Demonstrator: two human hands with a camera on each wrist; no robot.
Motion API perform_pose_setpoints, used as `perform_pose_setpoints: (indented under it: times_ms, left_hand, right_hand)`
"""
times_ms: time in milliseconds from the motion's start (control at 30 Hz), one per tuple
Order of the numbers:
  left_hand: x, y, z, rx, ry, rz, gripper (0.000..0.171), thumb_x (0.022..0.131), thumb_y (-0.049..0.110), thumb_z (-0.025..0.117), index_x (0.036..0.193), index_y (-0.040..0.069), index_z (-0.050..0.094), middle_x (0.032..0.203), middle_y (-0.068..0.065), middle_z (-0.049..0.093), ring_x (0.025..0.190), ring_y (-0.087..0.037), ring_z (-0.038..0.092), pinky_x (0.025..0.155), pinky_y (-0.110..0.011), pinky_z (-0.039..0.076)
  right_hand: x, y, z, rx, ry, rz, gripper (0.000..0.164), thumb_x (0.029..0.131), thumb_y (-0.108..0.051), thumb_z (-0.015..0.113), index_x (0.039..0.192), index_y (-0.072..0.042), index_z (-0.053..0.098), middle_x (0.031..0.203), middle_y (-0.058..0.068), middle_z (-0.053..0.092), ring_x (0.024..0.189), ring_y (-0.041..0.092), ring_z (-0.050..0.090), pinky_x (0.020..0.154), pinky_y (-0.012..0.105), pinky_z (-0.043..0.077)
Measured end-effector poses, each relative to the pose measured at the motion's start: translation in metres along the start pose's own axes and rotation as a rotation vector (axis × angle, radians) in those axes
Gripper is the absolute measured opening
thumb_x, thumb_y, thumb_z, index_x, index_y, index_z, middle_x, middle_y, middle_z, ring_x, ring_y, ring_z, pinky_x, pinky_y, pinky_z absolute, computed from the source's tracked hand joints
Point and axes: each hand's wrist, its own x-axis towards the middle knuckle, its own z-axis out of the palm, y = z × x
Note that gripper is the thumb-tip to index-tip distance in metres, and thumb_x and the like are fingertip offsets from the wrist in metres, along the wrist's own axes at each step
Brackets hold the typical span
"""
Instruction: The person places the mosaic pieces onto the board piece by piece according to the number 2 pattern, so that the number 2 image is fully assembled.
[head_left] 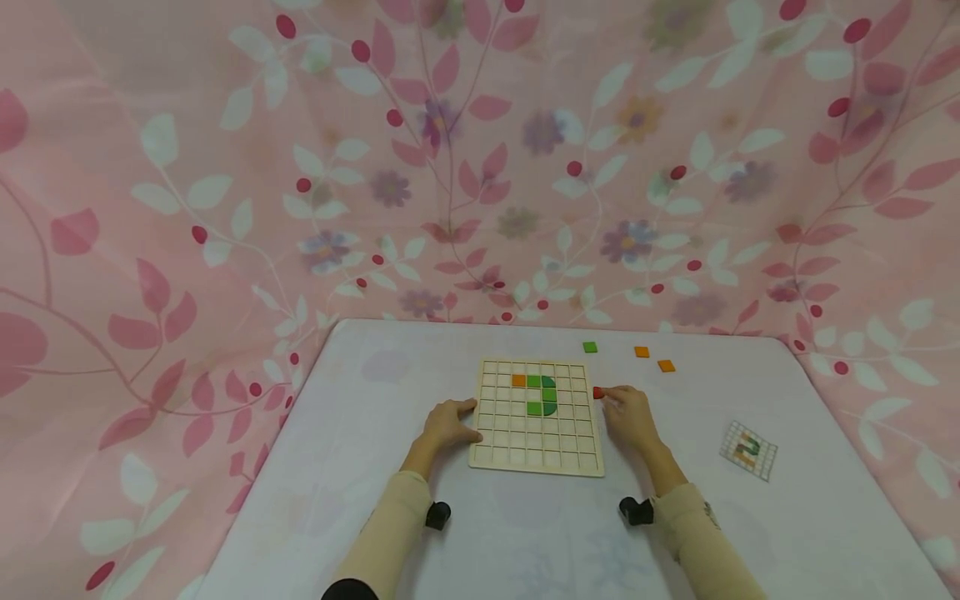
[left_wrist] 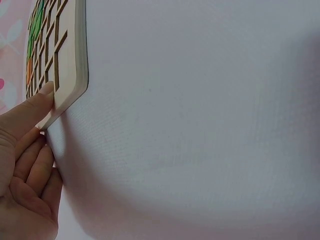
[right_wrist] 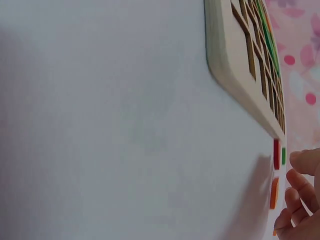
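Observation:
A pale wooden grid board lies on the table. Set in its cells are an orange square, green squares and dark green rounded pieces. My left hand grips the board's left side; in the left wrist view the thumb rests on top, with bent fingers at the edge. Just off the board's right side lies a red piece. Over its right end are the fingertips of my right hand. The right wrist view shows a gap between thumb and red piece.
Behind the board lies a loose green square, with two orange squares to its right. A small gridded card with a coloured figure resembling a 2 is at the right. Floral pink cloth hangs behind the white table.

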Motion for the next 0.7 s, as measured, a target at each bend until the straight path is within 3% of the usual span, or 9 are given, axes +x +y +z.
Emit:
perform_pose_setpoints:
  times_ms: [233, 400, 600, 700]
  left_hand:
    - [-0.001, 0.002, -0.001, 0.005, 0.002, -0.010, 0.072, 0.066, 0.022, 0.085, 0.131, 0.009, 0.056, 0.135, -0.013, 0.053, 0.126, -0.038, 0.045, 0.104, -0.050, 0.036]
    - [0.000, 0.003, -0.002, 0.010, 0.004, 0.000, 0.072, 0.066, 0.022, 0.086, 0.130, 0.009, 0.057, 0.134, -0.011, 0.054, 0.126, -0.037, 0.045, 0.104, -0.049, 0.037]
    - [0.000, 0.001, -0.001, 0.011, -0.003, -0.001, 0.072, 0.066, 0.022, 0.085, 0.130, 0.008, 0.057, 0.135, -0.010, 0.054, 0.126, -0.036, 0.046, 0.104, -0.047, 0.037]
    - [0.000, 0.001, -0.001, 0.010, -0.004, -0.001, 0.072, 0.066, 0.021, 0.085, 0.131, 0.008, 0.056, 0.135, -0.009, 0.053, 0.126, -0.036, 0.045, 0.104, -0.047, 0.037]
  right_hand:
    - [-0.005, 0.008, -0.007, -0.001, 0.070, -0.028, 0.023, 0.075, 0.013, 0.062, 0.098, 0.016, 0.066, 0.089, 0.029, 0.066, 0.085, 0.043, 0.061, 0.072, 0.053, 0.050]
    - [-0.005, 0.010, -0.006, 0.003, 0.086, -0.049, 0.024, 0.074, 0.013, 0.063, 0.098, 0.017, 0.065, 0.085, 0.028, 0.066, 0.085, 0.043, 0.060, 0.071, 0.053, 0.051]
    - [-0.003, 0.018, -0.005, -0.035, 0.084, 0.032, 0.027, 0.077, 0.010, 0.062, 0.104, 0.015, 0.064, 0.094, 0.032, 0.061, 0.091, 0.046, 0.055, 0.080, 0.056, 0.047]
    - [0.000, 0.024, -0.008, -0.069, 0.033, 0.116, 0.033, 0.081, 0.004, 0.060, 0.113, 0.013, 0.061, 0.103, 0.033, 0.057, 0.096, 0.045, 0.053, 0.084, 0.055, 0.045]
